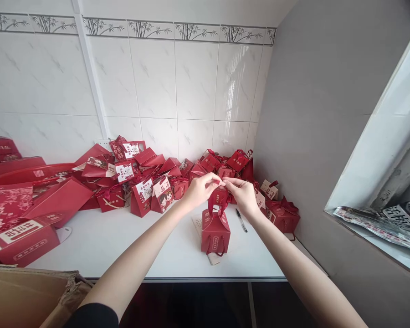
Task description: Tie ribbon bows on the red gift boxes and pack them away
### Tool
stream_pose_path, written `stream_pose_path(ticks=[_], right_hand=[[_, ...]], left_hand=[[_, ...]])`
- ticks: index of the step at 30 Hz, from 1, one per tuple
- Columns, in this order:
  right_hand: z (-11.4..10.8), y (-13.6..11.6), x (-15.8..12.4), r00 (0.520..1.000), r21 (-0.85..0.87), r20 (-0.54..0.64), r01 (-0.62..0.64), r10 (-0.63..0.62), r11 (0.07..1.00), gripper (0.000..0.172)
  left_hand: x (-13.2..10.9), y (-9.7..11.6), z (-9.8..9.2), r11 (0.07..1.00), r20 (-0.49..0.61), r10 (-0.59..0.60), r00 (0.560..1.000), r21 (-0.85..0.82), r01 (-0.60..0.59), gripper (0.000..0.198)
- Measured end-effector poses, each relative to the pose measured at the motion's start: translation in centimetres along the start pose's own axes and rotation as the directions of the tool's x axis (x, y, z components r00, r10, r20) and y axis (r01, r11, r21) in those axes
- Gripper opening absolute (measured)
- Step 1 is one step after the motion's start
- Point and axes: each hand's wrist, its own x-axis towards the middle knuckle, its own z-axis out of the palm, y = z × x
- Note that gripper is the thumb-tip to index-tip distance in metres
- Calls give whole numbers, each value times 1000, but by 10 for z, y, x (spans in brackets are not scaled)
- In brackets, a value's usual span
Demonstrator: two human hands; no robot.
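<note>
A small red gift box [216, 235] stands upright on the white table, with a red ribbon [211, 200] rising from its top and twisted cord on its front. Above it, my left hand [202, 189] and my right hand [242, 193] meet at the fingertips. Both are closed in a pinch, thumb against fingers. Whatever is between the fingertips is too small to make out against the red boxes behind. Pale printed paper [213, 258] lies partly under the box. A black pen [241, 220] rests just right of it.
Red gift boxes [142, 196] pile along the tiled wall, with more red boxes [23, 241] at the left. Another red box [283, 214] sits by the grey wall at right. An open cardboard carton [23, 291] stands at front left. Newspapers [379, 228] lie on the window sill.
</note>
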Motion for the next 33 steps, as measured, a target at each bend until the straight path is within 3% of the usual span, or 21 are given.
stream_pose_path(ticks=[3,5,7,10,13,17,20,23,26,28,30,31,33], right_hand=[[-1,5,-2,993,111,-116,30,-17,993,50],[-4,8,-5,983,175,-182,49,-17,983,62],[-11,12,-8,972,216,-234,49,3,975,71],[-26,22,-15,953,260,-298,19,62,965,71],[-45,35,-24,931,254,-342,-41,129,966,65],[-75,57,-41,912,137,-376,-119,162,984,55],[-97,72,-56,920,67,-349,-167,180,984,52],[-114,80,-69,922,-56,-312,-259,229,964,50],[-123,80,-73,942,-338,-235,-311,240,888,39],[-119,75,-69,973,-542,-158,-228,169,809,29],[-106,69,-61,995,-660,-46,-101,94,744,32],[-97,66,-57,996,-678,21,-49,87,733,35],[-76,64,-48,971,-675,180,6,157,738,37]], left_hand=[[-9,-4,14,992,-276,-41,960,-128,6,19],[-16,-8,22,969,-410,-141,901,-242,41,21],[-25,-14,28,929,-478,-284,831,-350,116,24],[-40,-27,28,830,-505,-501,703,-511,223,28],[-58,-43,22,744,-491,-641,590,-587,320,31],[-90,-66,8,717,-540,-696,473,-489,497,33],[-119,-80,-1,683,-555,-715,425,-425,593,31],[-143,-88,-11,638,-524,-736,427,-327,698,26],[-151,-87,-20,625,-479,-732,485,-187,758,19],[-144,-81,-21,655,-456,-698,552,-97,749,20],[-130,-73,-18,699,-394,-667,632,-39,714,25],[-122,-69,-14,718,-321,-664,676,-21,696,24],[-107,-63,-5,742,-74,-668,741,16,670,24]])
